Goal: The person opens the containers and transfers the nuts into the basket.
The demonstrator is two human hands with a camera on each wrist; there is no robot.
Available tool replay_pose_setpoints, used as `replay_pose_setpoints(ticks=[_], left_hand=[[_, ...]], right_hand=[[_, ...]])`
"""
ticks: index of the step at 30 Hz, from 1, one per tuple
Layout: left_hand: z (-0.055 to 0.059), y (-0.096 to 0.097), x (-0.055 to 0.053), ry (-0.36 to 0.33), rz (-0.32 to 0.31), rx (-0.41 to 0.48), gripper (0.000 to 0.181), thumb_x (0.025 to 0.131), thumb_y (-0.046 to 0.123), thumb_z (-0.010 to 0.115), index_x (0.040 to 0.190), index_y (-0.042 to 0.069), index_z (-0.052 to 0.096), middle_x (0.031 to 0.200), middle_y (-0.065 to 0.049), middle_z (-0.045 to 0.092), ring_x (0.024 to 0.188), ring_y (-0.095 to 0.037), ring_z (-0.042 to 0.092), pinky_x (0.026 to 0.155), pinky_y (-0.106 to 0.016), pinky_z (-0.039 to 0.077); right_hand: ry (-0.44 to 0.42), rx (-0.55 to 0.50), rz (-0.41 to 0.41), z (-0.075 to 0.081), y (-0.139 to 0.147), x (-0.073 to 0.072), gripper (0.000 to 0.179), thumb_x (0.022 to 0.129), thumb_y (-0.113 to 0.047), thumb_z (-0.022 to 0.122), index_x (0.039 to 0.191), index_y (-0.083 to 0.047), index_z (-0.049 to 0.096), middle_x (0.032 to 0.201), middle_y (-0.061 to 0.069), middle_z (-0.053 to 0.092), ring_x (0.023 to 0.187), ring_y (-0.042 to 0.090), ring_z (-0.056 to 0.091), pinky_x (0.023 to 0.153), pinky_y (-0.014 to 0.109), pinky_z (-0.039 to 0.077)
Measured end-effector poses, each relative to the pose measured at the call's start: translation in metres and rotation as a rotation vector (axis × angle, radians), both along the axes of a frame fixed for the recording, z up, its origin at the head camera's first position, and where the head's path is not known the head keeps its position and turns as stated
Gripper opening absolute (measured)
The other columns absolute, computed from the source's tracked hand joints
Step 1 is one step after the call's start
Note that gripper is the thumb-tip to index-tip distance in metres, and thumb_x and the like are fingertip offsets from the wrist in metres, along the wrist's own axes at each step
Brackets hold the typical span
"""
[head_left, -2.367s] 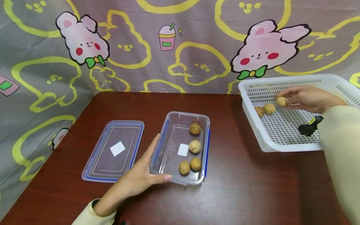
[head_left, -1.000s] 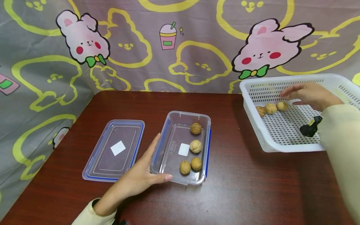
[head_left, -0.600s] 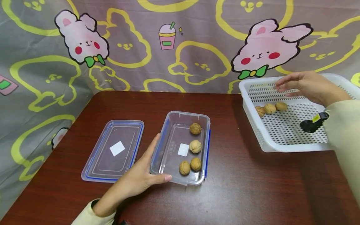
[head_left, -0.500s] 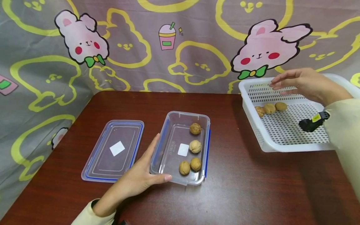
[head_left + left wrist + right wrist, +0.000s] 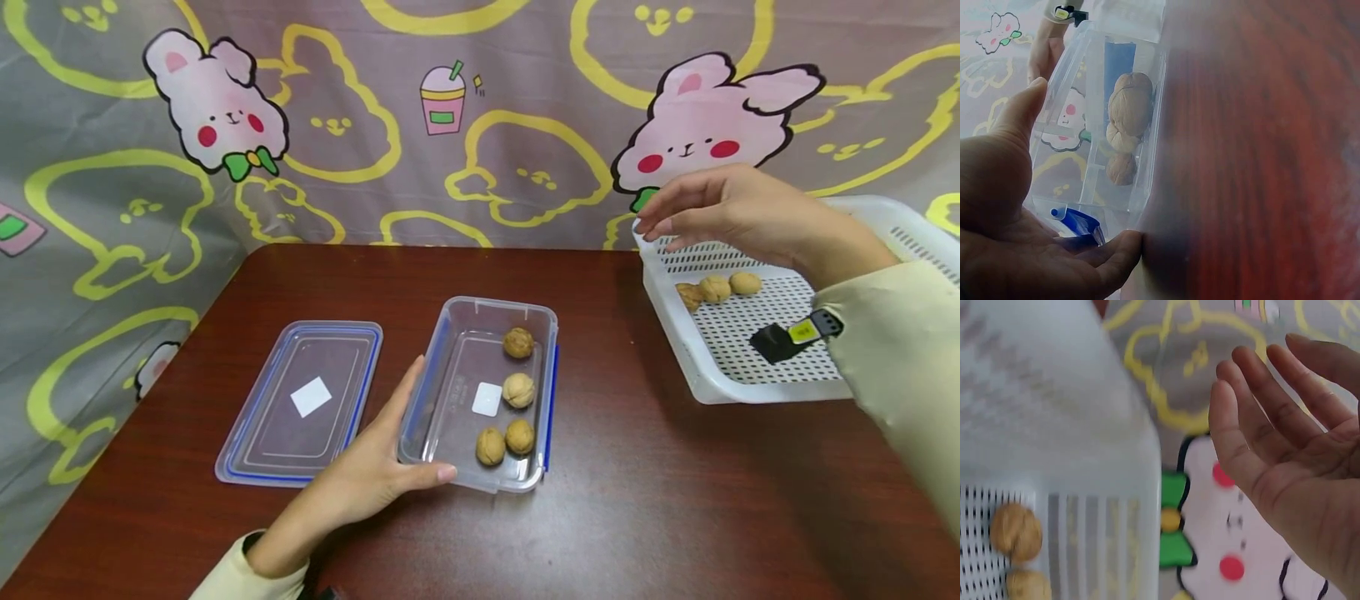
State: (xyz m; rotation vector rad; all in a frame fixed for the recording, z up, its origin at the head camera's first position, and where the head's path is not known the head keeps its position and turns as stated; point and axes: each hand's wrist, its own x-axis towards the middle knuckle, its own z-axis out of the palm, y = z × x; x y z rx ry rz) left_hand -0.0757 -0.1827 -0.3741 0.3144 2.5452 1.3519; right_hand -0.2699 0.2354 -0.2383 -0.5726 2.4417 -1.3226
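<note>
My left hand (image 5: pixel 367 482) holds a clear plastic food container (image 5: pixel 461 375) at its near left corner, thumb along the near side and fingers along the left wall. Inside lie several walnuts (image 5: pixel 518 390), mostly toward the right side. The left wrist view shows the same hand (image 5: pixel 991 181) against the container, beside a blue clip (image 5: pixel 1079 224). Above the left rim of a white perforated basket (image 5: pixel 693 367) hovers my right hand (image 5: pixel 738 212), holding nothing. Its fingers are loosely bent in the right wrist view. Three walnuts (image 5: pixel 715 289) sit in a row in the basket's far left corner.
A clear lid (image 5: pixel 270 433) with a blue seal and a white square label lies left of the container. Everything stands on a dark reddish-brown table (image 5: pixel 645 500). A patterned cloth (image 5: pixel 352 83) hangs behind it.
My right hand set a walnut down beside the two others in the basket, let go, then rose and moved left to the basket's rim. The left hand and container stayed put.
</note>
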Motion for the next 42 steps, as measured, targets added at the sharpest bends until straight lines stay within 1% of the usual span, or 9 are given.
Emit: replay_pose_setpoints(ticks=[2,7,12,15,21,25,32,37,42], left_hand=[[0.000,0.000,0.000,0.002,0.001,-0.003,0.126,0.083,0.041,0.089,0.170,0.033,-0.002,0.177,-0.013,0.006,0.159,-0.044,0.017,0.124,-0.071,0.018],[-0.001,-0.001,0.000,0.005,0.004,-0.005,0.125,0.083,0.041,0.089,0.170,0.033,-0.002,0.177,-0.013,0.007,0.159,-0.044,0.018,0.124,-0.071,0.018],[-0.002,-0.001,0.000,-0.001,0.002,-0.005,0.125,0.083,0.042,0.089,0.169,0.034,-0.002,0.177,-0.012,0.006,0.159,-0.043,0.017,0.124,-0.071,0.018],[-0.002,-0.001,0.000,-0.004,0.003,0.003,0.125,0.083,0.042,0.089,0.169,0.035,-0.002,0.178,-0.011,0.005,0.160,-0.042,0.015,0.124,-0.070,0.016],[-0.002,-0.001,0.000,0.006,0.001,0.012,0.126,0.083,0.040,0.089,0.170,0.032,-0.002,0.177,-0.014,0.007,0.159,-0.043,0.018,0.124,-0.070,0.018],[-0.002,-0.001,0.000,0.007,0.000,0.021,0.126,0.083,0.039,0.089,0.170,0.030,-0.001,0.177,-0.015,0.008,0.159,-0.043,0.020,0.124,-0.071,0.019],[-0.004,-0.002,-0.001,-0.005,0.002,0.019,0.126,0.083,0.039,0.089,0.170,0.033,-0.002,0.177,-0.013,0.008,0.159,-0.042,0.020,0.124,-0.071,0.020],[-0.003,-0.002,-0.001,-0.001,-0.003,0.014,0.125,0.084,0.039,0.089,0.170,0.033,-0.002,0.177,-0.014,0.008,0.159,-0.044,0.020,0.123,-0.071,0.021],[-0.001,-0.003,-0.001,-0.006,-0.012,0.026,0.126,0.085,0.038,0.088,0.170,0.032,-0.004,0.176,-0.018,0.009,0.156,-0.046,0.027,0.121,-0.072,0.025]], right_hand=[[0.002,-0.002,0.058,0.001,-0.014,0.006,0.026,0.101,-0.010,0.069,0.126,-0.004,0.071,0.118,0.002,0.077,0.110,0.020,0.072,0.087,0.030,0.063],[-0.054,0.001,0.195,-0.002,-0.047,0.019,0.027,0.101,-0.006,0.067,0.127,0.001,0.068,0.120,0.006,0.075,0.111,0.023,0.072,0.090,0.034,0.063],[-0.094,0.022,0.302,-0.008,-0.074,0.029,0.028,0.100,-0.005,0.065,0.127,0.001,0.067,0.118,0.012,0.075,0.105,0.025,0.073,0.090,0.035,0.063],[-0.118,0.017,0.363,-0.014,-0.089,0.032,0.029,0.099,-0.005,0.067,0.127,0.002,0.067,0.116,0.014,0.075,0.102,0.028,0.074,0.089,0.037,0.063],[-0.174,-0.021,0.515,-0.027,-0.118,0.038,0.029,0.097,-0.001,0.066,0.127,0.002,0.067,0.120,0.013,0.073,0.108,0.030,0.071,0.094,0.044,0.062],[-0.194,-0.019,0.594,-0.038,-0.134,0.043,0.029,0.096,0.001,0.064,0.125,-0.001,0.069,0.119,0.013,0.072,0.107,0.032,0.071,0.095,0.047,0.062],[-0.266,-0.022,0.690,-0.054,-0.157,0.053,0.032,0.097,0.007,0.055,0.126,0.004,0.068,0.122,0.022,0.069,0.108,0.037,0.070,0.094,0.046,0.062],[-0.332,-0.028,0.693,-0.064,-0.170,0.059,0.036,0.095,0.010,0.050,0.127,0.008,0.066,0.124,0.023,0.069,0.106,0.028,0.071,0.091,0.040,0.063],[-0.334,-0.008,0.702,-0.073,-0.180,0.066,0.034,0.092,0.012,0.052,0.121,0.007,0.069,0.118,0.020,0.071,0.100,0.021,0.071,0.085,0.031,0.061]])
